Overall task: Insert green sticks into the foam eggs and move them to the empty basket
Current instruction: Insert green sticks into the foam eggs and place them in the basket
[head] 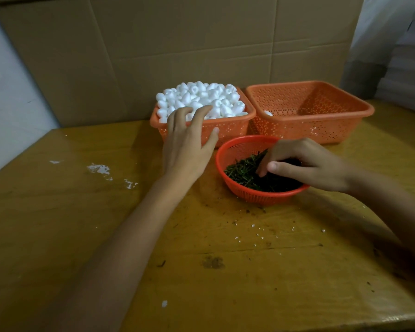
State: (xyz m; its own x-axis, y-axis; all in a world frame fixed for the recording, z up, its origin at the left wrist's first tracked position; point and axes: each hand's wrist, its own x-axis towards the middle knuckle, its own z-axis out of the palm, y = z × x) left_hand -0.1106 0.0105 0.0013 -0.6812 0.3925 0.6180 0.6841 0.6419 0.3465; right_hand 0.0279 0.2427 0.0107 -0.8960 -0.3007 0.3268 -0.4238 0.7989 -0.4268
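Head view: foam eggs (201, 99) heaped in the left orange basket (225, 130), and only one egg (268, 113) in the right basket (321, 130), so I'd say barely started. Left hand (189, 140) is spread over the heap, holding nothing. Right hand (304, 164) curls into the green sticks (242, 173) in the round basket (256, 195) on the desk (201, 259); can't tell if it's pinched one.

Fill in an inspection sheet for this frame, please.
Surface: wooden table, scuffed, white smears at left.
Job's things: foam eggs heaped in left basket; one egg in right basket; green sticks in round basket.
Clutter: white crumbs, dark specks.
Grips: left hand open over the eggs; right hand curled among sticks, hold unclear.
Cables: nothing seen.
Surroundings: cardboard behind baskets.
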